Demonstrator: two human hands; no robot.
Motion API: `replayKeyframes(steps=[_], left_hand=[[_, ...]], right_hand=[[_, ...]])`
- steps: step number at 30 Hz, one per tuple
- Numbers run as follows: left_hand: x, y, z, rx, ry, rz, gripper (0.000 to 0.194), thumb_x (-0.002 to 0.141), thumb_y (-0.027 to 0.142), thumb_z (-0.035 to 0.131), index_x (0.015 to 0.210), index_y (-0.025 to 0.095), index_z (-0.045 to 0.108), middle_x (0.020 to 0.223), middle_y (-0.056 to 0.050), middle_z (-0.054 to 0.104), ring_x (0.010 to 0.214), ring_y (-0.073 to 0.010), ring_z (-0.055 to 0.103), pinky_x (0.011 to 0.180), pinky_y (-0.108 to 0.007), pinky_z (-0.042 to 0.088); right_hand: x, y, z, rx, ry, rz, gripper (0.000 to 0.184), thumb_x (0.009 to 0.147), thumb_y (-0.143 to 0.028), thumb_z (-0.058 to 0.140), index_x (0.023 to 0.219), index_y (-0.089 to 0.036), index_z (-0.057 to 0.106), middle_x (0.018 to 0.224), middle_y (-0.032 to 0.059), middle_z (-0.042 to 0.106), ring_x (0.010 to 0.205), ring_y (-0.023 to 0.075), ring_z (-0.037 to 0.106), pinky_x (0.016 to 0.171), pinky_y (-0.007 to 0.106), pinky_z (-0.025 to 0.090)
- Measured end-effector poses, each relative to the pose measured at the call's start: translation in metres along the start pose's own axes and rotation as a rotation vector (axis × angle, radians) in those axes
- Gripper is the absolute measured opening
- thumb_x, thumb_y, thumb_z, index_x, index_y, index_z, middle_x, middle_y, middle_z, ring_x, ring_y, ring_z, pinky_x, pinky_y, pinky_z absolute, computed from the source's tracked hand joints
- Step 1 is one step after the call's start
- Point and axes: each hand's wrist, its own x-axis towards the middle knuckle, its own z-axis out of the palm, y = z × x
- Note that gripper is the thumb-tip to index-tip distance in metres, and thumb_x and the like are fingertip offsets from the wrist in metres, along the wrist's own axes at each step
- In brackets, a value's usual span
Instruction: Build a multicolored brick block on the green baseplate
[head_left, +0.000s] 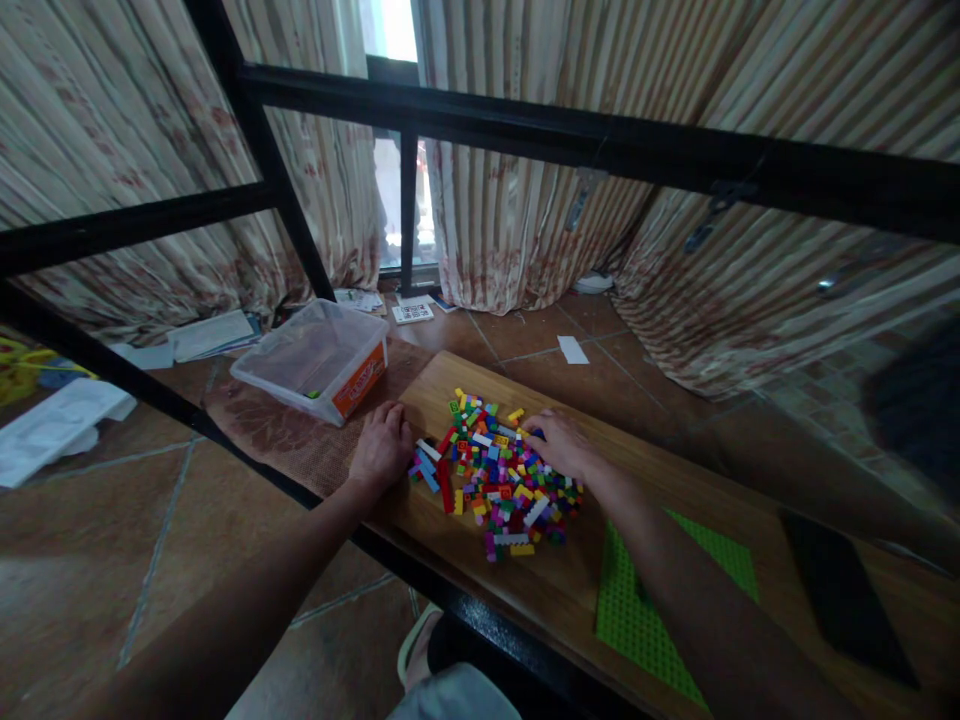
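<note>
A heap of small coloured toy building bricks (514,480) lies loose on a wooden bench top (442,375). At its left side my left hand (382,445) rests on the bench's left end, fingers bent and slightly apart, with nothing visible in them. A few blue, white and red bricks (427,465) lie just right of those fingers. My right hand (559,440) reaches into the heap's far right edge, fingers extended among the bricks; its fingertips are partly hidden. Under my right forearm lies a green studded baseplate (675,600), partly covered by the arm.
A clear plastic box (311,360) with an orange label stands beyond my left hand on a brown mat (255,420). A dark flat object (847,600) lies right of the baseplate. Black metal bars (525,120) cross in front of curtains. White foam packaging (60,425) lies on the floor.
</note>
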Motion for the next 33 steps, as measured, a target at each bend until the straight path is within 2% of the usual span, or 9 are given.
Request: replayKeyframes(steps=[5, 9, 15, 20, 24, 27, 30, 33], left_hand=[[0.000, 0.000, 0.000, -0.001, 0.004, -0.006, 0.038, 0.090, 0.025, 0.040, 0.121, 0.011, 0.057, 0.128, -0.017, 0.056, 0.121, -0.0291, 0.051, 0.106, -0.043, 0.040], [0.001, -0.001, 0.000, -0.008, 0.003, -0.004, 0.037, 0.089, 0.024, 0.042, 0.120, 0.011, 0.058, 0.128, -0.017, 0.056, 0.121, -0.0295, 0.051, 0.106, -0.044, 0.039], [0.002, -0.002, 0.001, -0.011, 0.008, -0.020, 0.038, 0.089, 0.026, 0.041, 0.120, 0.011, 0.058, 0.129, -0.017, 0.056, 0.118, -0.0319, 0.050, 0.102, -0.045, 0.042], [0.004, -0.003, 0.001, -0.019, 0.009, -0.008, 0.038, 0.088, 0.028, 0.040, 0.119, 0.013, 0.058, 0.128, -0.016, 0.056, 0.117, -0.0312, 0.050, 0.102, -0.045, 0.041], [0.005, -0.003, 0.000, -0.007, 0.004, -0.007, 0.040, 0.089, 0.030, 0.039, 0.118, 0.012, 0.058, 0.127, -0.017, 0.056, 0.117, -0.0314, 0.051, 0.102, -0.045, 0.041], [0.006, -0.003, -0.001, -0.004, -0.011, -0.007, 0.041, 0.088, 0.030, 0.038, 0.118, 0.011, 0.058, 0.128, -0.017, 0.055, 0.118, -0.0319, 0.050, 0.102, -0.045, 0.041], [0.008, -0.003, -0.002, -0.020, -0.007, -0.002, 0.039, 0.086, 0.029, 0.040, 0.116, 0.012, 0.059, 0.126, -0.017, 0.056, 0.118, -0.0312, 0.050, 0.104, -0.045, 0.039], [0.009, -0.002, -0.003, -0.030, -0.013, -0.003, 0.037, 0.085, 0.028, 0.041, 0.113, 0.013, 0.060, 0.124, -0.016, 0.057, 0.119, -0.0302, 0.050, 0.105, -0.045, 0.038]], right_hand=[[-0.001, -0.005, 0.001, -0.091, 0.012, -0.015, 0.017, 0.090, -0.026, 0.051, 0.094, -0.019, 0.066, 0.103, 0.0097, 0.063, 0.103, 0.0228, 0.055, 0.092, 0.035, 0.039], [-0.003, -0.010, 0.003, -0.082, 0.028, 0.006, 0.019, 0.092, -0.026, 0.048, 0.092, -0.018, 0.065, 0.102, 0.0119, 0.064, 0.103, 0.0244, 0.055, 0.092, 0.037, 0.039], [-0.012, -0.010, -0.009, 0.083, 0.122, 0.130, 0.021, 0.094, -0.023, 0.042, 0.099, -0.019, 0.061, 0.103, 0.0101, 0.067, 0.100, 0.0210, 0.059, 0.088, 0.032, 0.042], [-0.035, 0.012, -0.023, 0.397, 0.295, 0.200, 0.019, 0.093, -0.025, 0.043, 0.103, -0.018, 0.058, 0.098, 0.0071, 0.069, 0.088, 0.0166, 0.065, 0.080, 0.028, 0.046], [-0.074, 0.031, -0.034, 0.634, 0.404, 0.243, 0.020, 0.093, -0.027, 0.041, 0.102, -0.018, 0.057, 0.090, 0.0057, 0.069, 0.079, 0.0163, 0.068, 0.074, 0.029, 0.050], [-0.122, 0.041, -0.038, 0.658, 0.467, 0.333, 0.023, 0.092, -0.031, 0.042, 0.099, -0.018, 0.059, 0.086, 0.0051, 0.070, 0.076, 0.0172, 0.069, 0.071, 0.030, 0.052], [-0.179, 0.048, -0.028, 0.578, 0.488, 0.458, 0.027, 0.091, -0.037, 0.044, 0.102, -0.020, 0.062, 0.084, 0.0054, 0.071, 0.077, 0.0192, 0.069, 0.071, 0.032, 0.053], [-0.233, 0.051, -0.006, 0.539, 0.493, 0.539, 0.033, 0.091, -0.041, 0.045, 0.110, -0.021, 0.063, 0.085, 0.0065, 0.073, 0.082, 0.0222, 0.070, 0.077, 0.036, 0.053]])
